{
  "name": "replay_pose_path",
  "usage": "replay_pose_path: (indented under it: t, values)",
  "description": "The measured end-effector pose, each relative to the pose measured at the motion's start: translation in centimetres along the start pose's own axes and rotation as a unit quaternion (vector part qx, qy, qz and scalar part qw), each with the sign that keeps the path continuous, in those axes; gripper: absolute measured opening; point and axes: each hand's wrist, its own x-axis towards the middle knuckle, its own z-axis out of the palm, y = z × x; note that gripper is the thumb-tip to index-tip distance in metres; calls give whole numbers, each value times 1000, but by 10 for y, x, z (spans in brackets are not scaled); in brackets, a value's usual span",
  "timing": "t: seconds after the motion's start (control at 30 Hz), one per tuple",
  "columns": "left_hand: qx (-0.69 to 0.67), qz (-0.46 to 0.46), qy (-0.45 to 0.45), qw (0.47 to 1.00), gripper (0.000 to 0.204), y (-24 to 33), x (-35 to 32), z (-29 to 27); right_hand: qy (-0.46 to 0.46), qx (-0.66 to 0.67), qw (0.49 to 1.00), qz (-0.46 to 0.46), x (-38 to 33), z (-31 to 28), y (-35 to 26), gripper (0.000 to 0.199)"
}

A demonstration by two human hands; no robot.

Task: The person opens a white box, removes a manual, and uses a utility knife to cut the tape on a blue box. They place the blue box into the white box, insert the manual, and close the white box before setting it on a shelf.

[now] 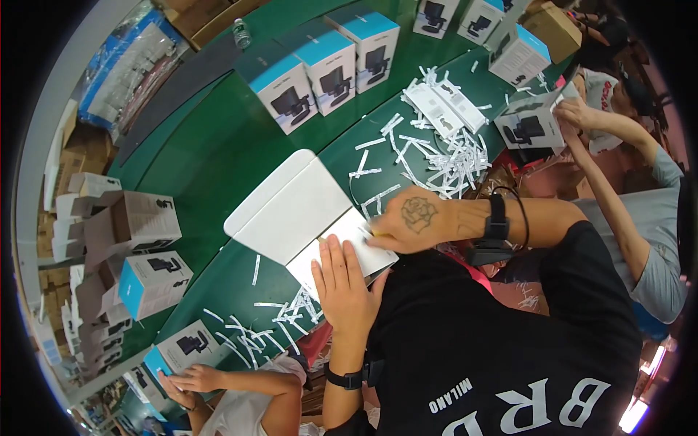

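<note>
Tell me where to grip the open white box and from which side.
Grip the open white box by its body's two ends, probably coming from left and right: the thin lid stretches beyond the far edge and would likely bend, and the left hand crosses the near edge.

Left hand (340, 289) flat, right hand (413, 220) curled, both at the white box (291, 207)
The left fingers stretch over the box's near side; the right fingers, partly hidden, bend at its right end, right forearm (472, 218) extending to the box's right.
</note>
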Motion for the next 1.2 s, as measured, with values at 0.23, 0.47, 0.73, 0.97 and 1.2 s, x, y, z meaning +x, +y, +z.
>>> replay_pose_path:
  t: [0.23,0.47,0.73,0.97,1.2]
  values:
    - [-80,82,166,979,38,-19,-32,3,-257,-92,960,-60,-55,-57,22,47]
    - [-67,127,184,972,25,-36,-67,10,-45,83,995,-33,50,-22,-115,40]
    - [-102,132,233,958,20,-43,-64,11,-66,103,992,26,86,21,-127,36]
    - [-97,135,244,956,19,-50,-75,17,31,9,999,-29,85,54,-153,31]
    - [-77,128,196,969,25,-46,-96,29,14,10,991,-134,86,65,-161,28]
